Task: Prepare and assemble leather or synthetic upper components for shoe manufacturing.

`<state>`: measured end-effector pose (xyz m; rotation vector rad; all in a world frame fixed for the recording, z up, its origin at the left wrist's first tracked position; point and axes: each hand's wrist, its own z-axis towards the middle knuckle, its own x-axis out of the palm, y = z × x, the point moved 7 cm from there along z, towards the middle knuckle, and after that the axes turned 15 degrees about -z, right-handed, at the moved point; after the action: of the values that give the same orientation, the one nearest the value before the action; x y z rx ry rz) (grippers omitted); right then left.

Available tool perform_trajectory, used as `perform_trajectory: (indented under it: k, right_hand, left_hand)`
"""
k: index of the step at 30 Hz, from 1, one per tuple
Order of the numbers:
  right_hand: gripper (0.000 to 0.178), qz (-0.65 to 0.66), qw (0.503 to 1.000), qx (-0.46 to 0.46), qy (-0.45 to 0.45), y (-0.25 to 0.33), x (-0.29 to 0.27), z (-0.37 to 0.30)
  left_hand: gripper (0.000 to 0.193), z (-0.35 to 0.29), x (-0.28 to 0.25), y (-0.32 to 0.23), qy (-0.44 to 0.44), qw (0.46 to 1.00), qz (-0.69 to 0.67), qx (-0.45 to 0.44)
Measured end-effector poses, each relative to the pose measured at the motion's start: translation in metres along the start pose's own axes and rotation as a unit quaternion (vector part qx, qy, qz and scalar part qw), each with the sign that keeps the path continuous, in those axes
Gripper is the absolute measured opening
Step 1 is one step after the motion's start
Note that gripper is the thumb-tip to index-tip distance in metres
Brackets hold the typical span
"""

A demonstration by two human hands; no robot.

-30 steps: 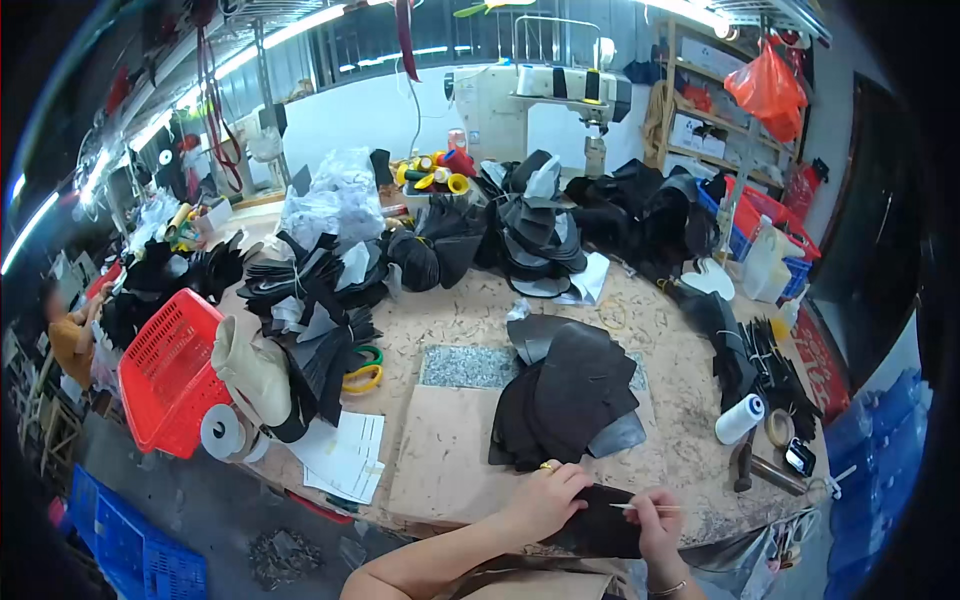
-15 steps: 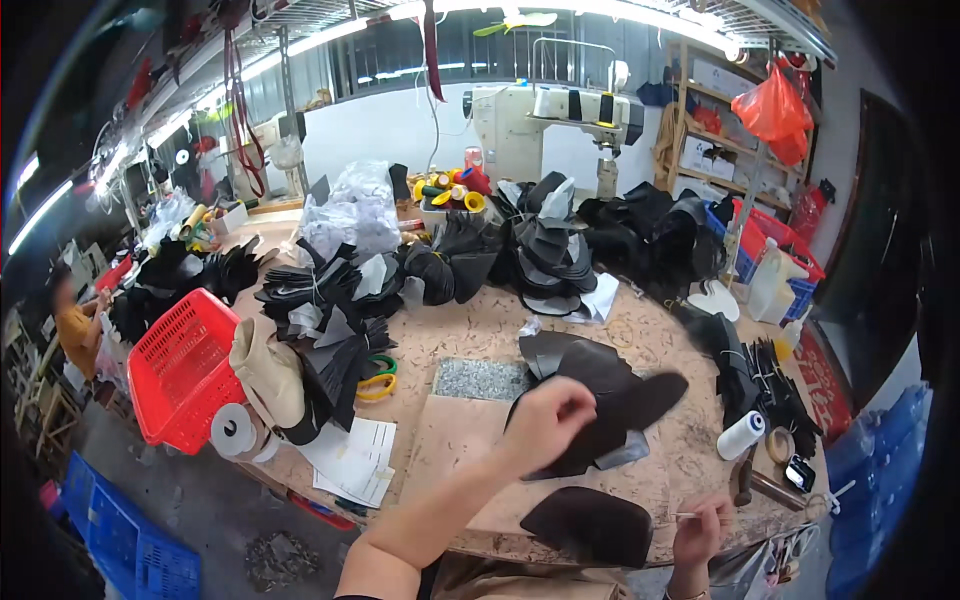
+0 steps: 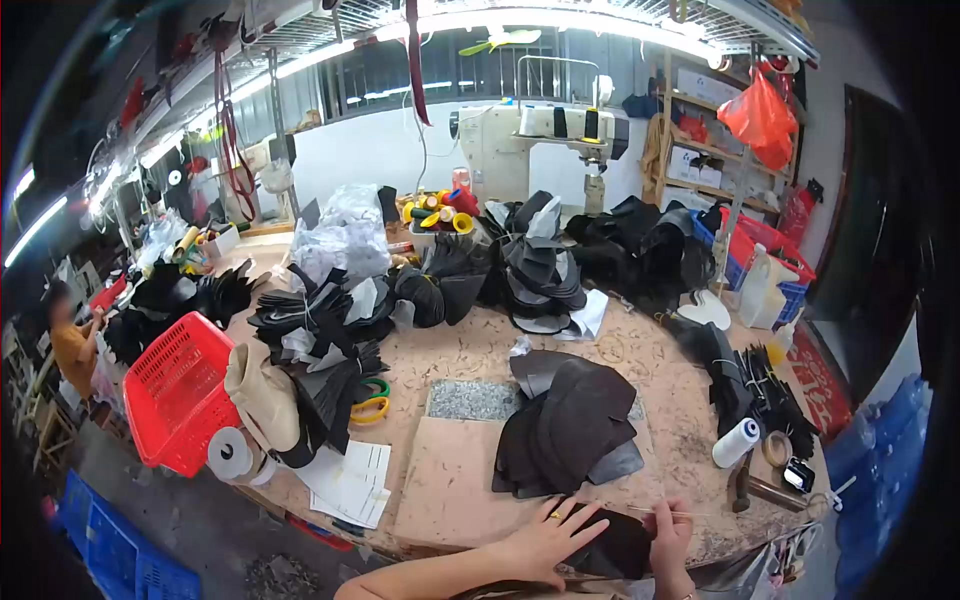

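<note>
My left hand (image 3: 553, 540) lies with fingers spread on a black leather-like piece (image 3: 615, 545) at the table's near edge. Close by on the right, my right hand (image 3: 670, 535) pinches a thin pale stick (image 3: 692, 514), held roughly level at that piece's right edge. Its exact kind is too small to make out. Just beyond the hands sits a fanned stack of dark cut pieces (image 3: 570, 425). It partly covers a speckled stone slab (image 3: 465, 399) and rests partly on a pale board (image 3: 445, 470).
To the right are a white thread cone (image 3: 737, 443), a tape roll (image 3: 776, 448) and a hammer (image 3: 775, 493). Leftward stand a beige boot (image 3: 262, 395), yellow-handled scissors (image 3: 371, 409) and a red basket (image 3: 180, 390). Bundles of black pieces (image 3: 540, 270) line the back, before a sewing machine (image 3: 505, 140).
My left hand has come down from above the stack onto the single black piece, leaving another dark piece on the stack. My right hand has moved left to that piece's edge, still with the stick.
</note>
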<state>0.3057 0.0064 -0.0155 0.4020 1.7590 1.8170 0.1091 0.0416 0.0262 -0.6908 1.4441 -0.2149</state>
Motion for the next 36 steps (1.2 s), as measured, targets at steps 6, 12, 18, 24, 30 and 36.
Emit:
perform_trajectory:
  k: [6, 12, 18, 24, 30, 36]
  right_hand:
    - [0.014, -0.027, 0.997, -0.056, 0.049, 0.021, 0.014, 0.003]
    - [0.010, -0.022, 0.995, -0.084, 0.044, 0.022, 0.020, 0.009]
    - [0.014, -0.081, 0.978, -0.085, 0.174, 0.030, 0.052, -0.001]
    - [0.015, -0.160, 0.958, -0.135, 0.197, 0.022, 0.058, 0.002]
    - [0.022, -0.132, 0.968, -0.088, 0.193, 0.016, 0.056, -0.005]
    - [0.021, -0.130, 0.970, -0.104, 0.180, 0.029, 0.051, -0.010]
  left_hand:
    - [0.092, -0.003, 0.010, 0.016, -0.193, 0.981, -0.019, -0.002]
    - [0.084, -0.015, -0.012, 0.010, -0.188, 0.970, -0.057, -0.141]
    - [0.061, -0.022, -0.003, 0.034, -0.303, 0.949, -0.026, -0.086]
    - [0.068, -0.026, -0.032, 0.020, -0.230, 0.942, -0.140, -0.202]
    - [0.059, -0.028, -0.035, 0.022, -0.290, 0.936, -0.151, -0.129]
    - [0.057, -0.025, -0.013, 0.034, -0.292, 0.939, -0.165, -0.075]
